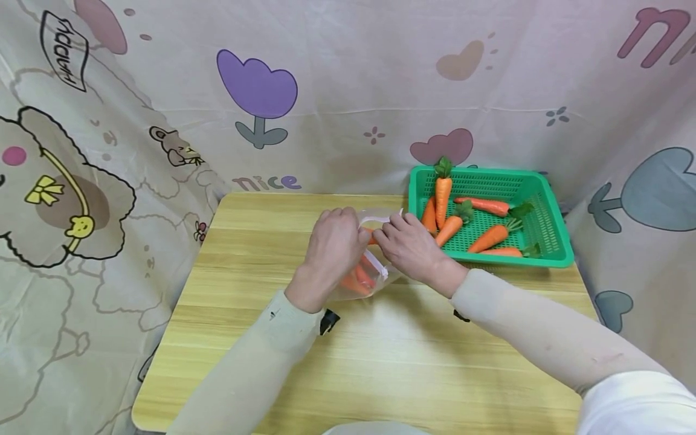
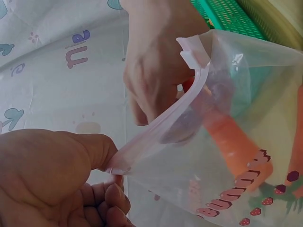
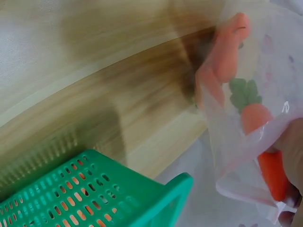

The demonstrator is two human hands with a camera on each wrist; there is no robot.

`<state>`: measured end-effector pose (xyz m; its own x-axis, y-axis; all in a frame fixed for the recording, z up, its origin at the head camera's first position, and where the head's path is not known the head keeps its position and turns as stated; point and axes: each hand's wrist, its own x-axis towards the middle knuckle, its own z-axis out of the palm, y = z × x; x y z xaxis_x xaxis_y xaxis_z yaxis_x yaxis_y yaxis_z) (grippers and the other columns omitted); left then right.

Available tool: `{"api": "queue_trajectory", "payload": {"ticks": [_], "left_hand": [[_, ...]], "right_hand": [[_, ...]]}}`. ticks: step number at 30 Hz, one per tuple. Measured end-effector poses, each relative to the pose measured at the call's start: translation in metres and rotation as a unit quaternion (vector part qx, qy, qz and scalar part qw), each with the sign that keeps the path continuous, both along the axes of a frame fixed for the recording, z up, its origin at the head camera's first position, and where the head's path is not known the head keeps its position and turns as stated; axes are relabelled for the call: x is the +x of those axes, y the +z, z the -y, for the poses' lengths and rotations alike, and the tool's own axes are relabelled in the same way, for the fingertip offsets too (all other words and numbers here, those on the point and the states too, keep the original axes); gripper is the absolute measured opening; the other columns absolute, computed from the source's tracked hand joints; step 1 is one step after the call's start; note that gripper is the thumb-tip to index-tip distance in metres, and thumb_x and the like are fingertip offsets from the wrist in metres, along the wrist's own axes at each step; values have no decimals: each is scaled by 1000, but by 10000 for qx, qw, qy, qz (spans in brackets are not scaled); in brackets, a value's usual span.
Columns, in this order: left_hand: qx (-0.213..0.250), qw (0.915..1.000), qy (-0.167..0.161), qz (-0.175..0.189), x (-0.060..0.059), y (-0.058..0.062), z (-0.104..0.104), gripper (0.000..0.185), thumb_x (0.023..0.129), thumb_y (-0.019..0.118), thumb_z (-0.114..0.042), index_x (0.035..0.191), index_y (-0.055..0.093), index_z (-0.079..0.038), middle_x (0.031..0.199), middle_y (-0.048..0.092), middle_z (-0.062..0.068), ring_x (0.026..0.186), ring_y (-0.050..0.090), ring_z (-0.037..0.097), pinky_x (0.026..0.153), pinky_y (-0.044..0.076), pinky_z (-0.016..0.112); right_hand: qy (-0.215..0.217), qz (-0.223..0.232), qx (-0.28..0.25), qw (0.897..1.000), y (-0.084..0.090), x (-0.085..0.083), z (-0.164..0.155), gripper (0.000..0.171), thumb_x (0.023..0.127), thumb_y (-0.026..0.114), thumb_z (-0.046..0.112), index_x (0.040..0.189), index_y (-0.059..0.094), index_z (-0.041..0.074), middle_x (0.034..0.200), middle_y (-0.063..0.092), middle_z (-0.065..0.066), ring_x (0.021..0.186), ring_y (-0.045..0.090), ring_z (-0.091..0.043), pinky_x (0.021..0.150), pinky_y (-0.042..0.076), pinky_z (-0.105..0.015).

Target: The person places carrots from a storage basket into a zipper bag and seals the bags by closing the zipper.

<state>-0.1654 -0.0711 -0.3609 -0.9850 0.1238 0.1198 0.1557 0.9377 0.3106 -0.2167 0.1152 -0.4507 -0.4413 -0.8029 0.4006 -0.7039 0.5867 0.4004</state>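
Observation:
My left hand (image 1: 338, 238) pinches one edge of the mouth of a clear zip bag (image 2: 156, 127) with pink lettering. In the left wrist view its thumb presses the zip strip against the curled fingers. My right hand (image 1: 405, 246) is at the bag's mouth, its fingers partly inside. It grips the end of an orange carrot (image 2: 232, 146) that slants down into the bag. More carrots (image 3: 222, 61) lie inside, blurred by the plastic, with green leaves (image 3: 245, 92) among them. The right fingertips are partly hidden by the bag.
A green plastic basket (image 1: 560, 244) stands right of the bag at the table's back edge, with several leafy carrots (image 1: 491, 237) inside. Both sit on a wood-grain table (image 1: 261, 241). A printed curtain (image 1: 348, 72) hangs behind the table and along its sides.

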Motion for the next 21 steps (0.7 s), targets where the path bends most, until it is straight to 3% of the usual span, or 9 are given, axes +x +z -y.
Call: {"api": "queue_trajectory", "payload": {"ticks": [7, 12, 15, 18, 20, 21], "left_hand": [[-18, 10000, -1, -17, -2, 1, 3, 21, 99, 64, -17, 82, 58, -5, 75, 57, 7, 75, 54, 26, 70, 45, 34], [311, 9992, 229, 121, -4, 3, 9, 24, 99, 63, -17, 78, 55, -8, 76, 56, 6, 76, 53, 26, 68, 44, 35], [415, 9984, 323, 193, -6, 5, 12, 26, 99, 63, -18, 77, 55, -9, 76, 56, 6, 77, 53, 26, 69, 44, 35], [494, 9978, 379, 248, -7, 6, 16, 25, 98, 62, -18, 76, 55, -9, 76, 57, 6, 76, 53, 26, 70, 44, 35], [573, 9971, 421, 271, -8, 7, 18, 24, 98, 62, -18, 77, 55, -10, 76, 57, 6, 77, 53, 26, 71, 44, 36], [601, 9969, 438, 271, -8, 7, 19, 23, 98, 62, -17, 77, 55, -10, 76, 57, 6, 77, 53, 26, 72, 44, 36]], "right_hand": [[-174, 140, 16, 9997, -2, 1, 1, 18, 101, 65, 24, 88, 67, 11, 97, 61, -5, 89, 49, -28, 76, 37, -39], [97, 140, -840, 9963, -5, 5, -12, 23, 98, 74, 30, 91, 66, 9, 86, 57, -6, 79, 52, -28, 69, 37, -38], [-229, 514, -1507, 9870, -7, 12, -23, 27, 94, 78, 29, 83, 65, 8, 77, 56, -7, 71, 55, -30, 62, 39, -39], [-1027, 1441, -1919, 9653, -7, 19, -31, 32, 95, 76, 34, 83, 67, 6, 75, 59, -8, 68, 57, -30, 55, 42, -39], [-1673, 2334, -2068, 9353, -6, 23, -35, 36, 96, 73, 41, 87, 69, 6, 77, 61, -7, 65, 58, -27, 50, 43, -37], [-1946, 2853, -2121, 9142, -4, 25, -35, 37, 97, 71, 43, 87, 69, 7, 77, 62, -7, 64, 58, -25, 47, 42, -37]]}}
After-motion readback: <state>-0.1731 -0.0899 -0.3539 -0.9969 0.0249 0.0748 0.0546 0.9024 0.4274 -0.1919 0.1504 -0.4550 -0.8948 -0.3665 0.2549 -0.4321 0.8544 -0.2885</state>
